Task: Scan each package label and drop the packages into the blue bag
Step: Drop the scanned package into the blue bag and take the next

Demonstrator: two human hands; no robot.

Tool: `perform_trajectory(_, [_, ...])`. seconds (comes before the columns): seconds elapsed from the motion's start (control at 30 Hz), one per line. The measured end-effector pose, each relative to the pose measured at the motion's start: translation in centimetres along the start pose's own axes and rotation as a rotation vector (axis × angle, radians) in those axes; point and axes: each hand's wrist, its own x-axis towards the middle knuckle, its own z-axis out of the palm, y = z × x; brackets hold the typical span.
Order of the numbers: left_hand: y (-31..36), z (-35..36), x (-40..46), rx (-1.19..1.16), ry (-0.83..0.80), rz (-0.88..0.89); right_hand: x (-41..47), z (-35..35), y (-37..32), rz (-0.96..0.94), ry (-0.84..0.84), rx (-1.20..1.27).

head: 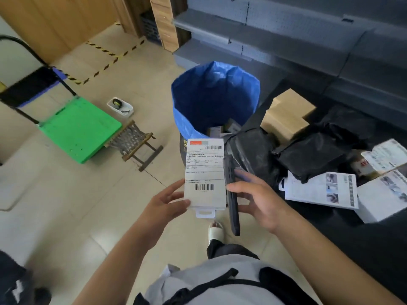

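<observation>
My left hand [164, 202] grips a flat white package [205, 175] by its lower left corner, label with two barcodes facing up. My right hand [258, 200] holds a dark phone-like scanner [232, 201] edge-on just right of the package. The blue bag [214, 95] stands open directly beyond the package, with a few parcels at its bottom. On the dark surface to the right lie black plastic-wrapped packages [315, 150], brown cardboard boxes [286, 115] and white printed boxes [321, 190].
A green platform trolley [77, 128] stands on the tiled floor at left, with a small folding stool [136, 144] and a white tray [120, 106] near it. Grey shelving [286, 29] runs along the back right. My sandalled foot [215, 232] is below the package.
</observation>
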Motion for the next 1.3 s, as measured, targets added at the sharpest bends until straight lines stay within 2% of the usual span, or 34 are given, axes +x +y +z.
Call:
perform_trajectory(0.2, [4.2,-3.5,6.0,0.009,0.013,-0.013,7.6,1.2,-4.2,0.031,-0.042,-0.01])
perform_trajectory(0.37, [6.4,-4.7,10.3,-0.01,0.004,-0.034,11.0,1.6,-6.1,0.036,0.014,0.018])
perform_trajectory(0.57, [9.3,-5.7,18.1,-0.029,-0.091,-0.151,13.6,0.9,-7.2,0.039,0.2,0.113])
perform_trajectory(0.7, [12.3,-7.1,25.0,-0.003,-0.073,-0.183,14.7,1.1,-8.5,-0.002,0.37,0.203])
perform_trajectory(0.9, [16.8,-8.8,34.9,0.183,-0.207,-0.165,15.8,3.5,-11.2,-0.071,0.654,0.349])
perform_trajectory(1.2, [20.2,-6.7,44.0,0.252,-0.425,-0.315,16.5,8.5,-13.3,-0.195,0.903,0.485])
perform_trajectory(1.3, [21.7,-4.2,46.3,0.28,-0.424,-0.352,15.8,10.0,-12.9,-0.214,0.971,0.516])
